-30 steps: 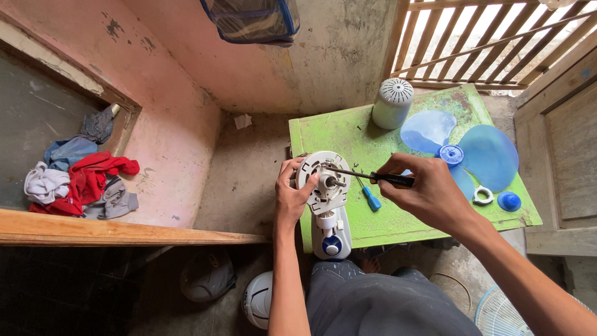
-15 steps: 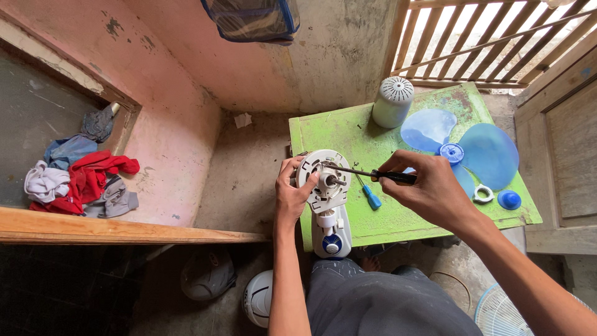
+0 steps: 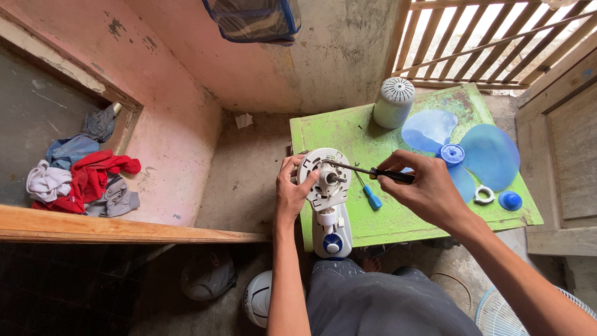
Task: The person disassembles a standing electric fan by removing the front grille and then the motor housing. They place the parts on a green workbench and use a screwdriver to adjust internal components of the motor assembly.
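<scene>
**Screwdriver set against a fan motor housing at a green table**

The right hand point(image 3: 429, 193) is clenched around the black handle of a screwdriver point(image 3: 367, 170), its grip grasping the tool with the thin metal shaft pointing left. The tip reaches the centre of a white fan motor housing point(image 3: 323, 177), close to the short spindle that sticks out of it. The left hand point(image 3: 292, 190) wraps the left edge of that housing, fingers curled over its rim and thumb on the face, holding it firmly. The housing stands at the near left corner of the table point(image 3: 348, 134), with the white fan body and its blue knob point(image 3: 331, 242) hanging below, just above the person's lap.

On the green table top, just right of the housing, lies a second small screwdriver with a blue handle point(image 3: 371, 198). Farther right rests a translucent blue fan blade point(image 3: 485, 149), partly hidden by the right hand. Near the blade's lower edge sit a white ring nut point(image 3: 483, 195) and a blue cap point(image 3: 510, 200), side by side. At the far edge stands a pale slotted motor cover point(image 3: 393, 102).

Off to the left, a heap of clothes point(image 3: 81, 180) lies in a wall recess above a wooden ledge point(image 3: 118, 229).
</scene>
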